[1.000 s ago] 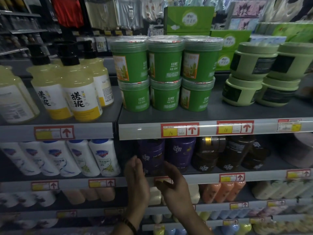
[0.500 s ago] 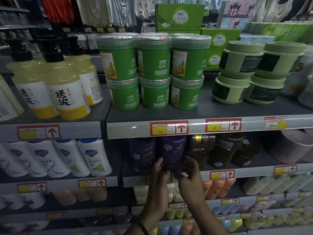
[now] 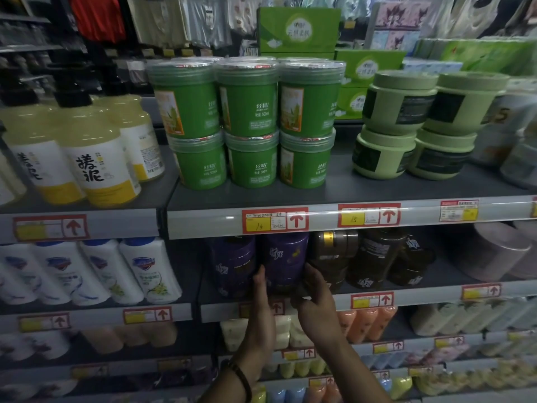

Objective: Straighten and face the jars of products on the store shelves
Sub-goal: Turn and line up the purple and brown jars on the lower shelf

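Observation:
A purple jar (image 3: 286, 261) stands on the second shelf (image 3: 421, 298), with another purple jar (image 3: 232, 264) to its left and dark brown jars (image 3: 374, 258) to its right. My left hand (image 3: 261, 303) lies flat against the left side of the purple jar, fingers straight and pointing up. My right hand (image 3: 315, 301) cups its lower right side with curled fingers. The jar's base is hidden behind my hands.
On the top shelf (image 3: 334, 219) stand stacked green jars (image 3: 248, 123), pale green tubs (image 3: 406, 123) and yellow pump bottles (image 3: 96, 152). White bottles (image 3: 101, 271) fill the left of the second shelf. Lower shelves hold orange and cream bottles (image 3: 366, 324).
Both hands rose from the lower shelf edge to the purple jar and closed in on its two sides. The view shifted slightly right and nearer.

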Motion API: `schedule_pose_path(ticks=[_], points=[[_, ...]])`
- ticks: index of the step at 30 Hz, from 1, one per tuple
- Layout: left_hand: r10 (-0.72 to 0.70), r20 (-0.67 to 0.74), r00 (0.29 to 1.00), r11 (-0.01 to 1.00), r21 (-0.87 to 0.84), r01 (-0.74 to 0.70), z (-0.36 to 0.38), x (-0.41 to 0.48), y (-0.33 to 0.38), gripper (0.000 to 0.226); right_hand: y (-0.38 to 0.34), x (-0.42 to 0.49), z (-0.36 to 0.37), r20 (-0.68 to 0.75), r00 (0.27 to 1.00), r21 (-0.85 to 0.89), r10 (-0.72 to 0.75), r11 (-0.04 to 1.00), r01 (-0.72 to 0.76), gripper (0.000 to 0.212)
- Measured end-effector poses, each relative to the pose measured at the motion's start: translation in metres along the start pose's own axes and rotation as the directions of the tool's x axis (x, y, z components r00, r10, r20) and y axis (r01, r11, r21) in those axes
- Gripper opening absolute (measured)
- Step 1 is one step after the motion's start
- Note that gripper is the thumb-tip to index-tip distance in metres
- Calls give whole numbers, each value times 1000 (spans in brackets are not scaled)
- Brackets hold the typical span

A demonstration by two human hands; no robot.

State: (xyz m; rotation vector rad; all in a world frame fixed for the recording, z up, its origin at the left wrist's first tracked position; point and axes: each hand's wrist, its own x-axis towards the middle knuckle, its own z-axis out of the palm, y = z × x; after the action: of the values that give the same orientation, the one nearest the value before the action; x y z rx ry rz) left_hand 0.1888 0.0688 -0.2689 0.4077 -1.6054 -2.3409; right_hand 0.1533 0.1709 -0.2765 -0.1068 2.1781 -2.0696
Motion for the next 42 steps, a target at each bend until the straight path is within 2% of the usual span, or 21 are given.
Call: schedule_pose_path(ticks=[5,12,16,20,24,28,30,34,42], points=[[-20,2,1000,1000,15,20,1,0,-2,50,3,0,-6,45,999,-9,-6,1000,6,80],[-21,25,999,999,35,20,3,-4,-12,65,4,1,-16,107,994,-2,-12,1000,13,90],[-27,34,999,999,26,26,9,-10,-14,60,4,2,-19,131,991,6,-21,1000,20,91],[-26,42,999,999,38,25,7,-11,-16,76,5,5,-26,146,989,-2,-5,1000,5,91],[-12,30,999,994,106,8,5,-11,-17,72,3,6,-32,153,988,-14,14,1000,-12,90],[-21,-23,1000,987,162,24,0,-1,-11,85,2,6,-32,148,988,-15,35,999,-34,83],[-26,-28,999,985,167,31,0,5,-8,77,2,5,-29,147,988,-5,45,999,-45,77],[-1,17,1000,992,124,-1,7,11,-2,46,4,0,-24,147,988,6,56,998,-58,75],[-53,7,999,994,95,52,4,9,-4,60,-4,-4,-19,185,982,15,47,999,-50,81]])
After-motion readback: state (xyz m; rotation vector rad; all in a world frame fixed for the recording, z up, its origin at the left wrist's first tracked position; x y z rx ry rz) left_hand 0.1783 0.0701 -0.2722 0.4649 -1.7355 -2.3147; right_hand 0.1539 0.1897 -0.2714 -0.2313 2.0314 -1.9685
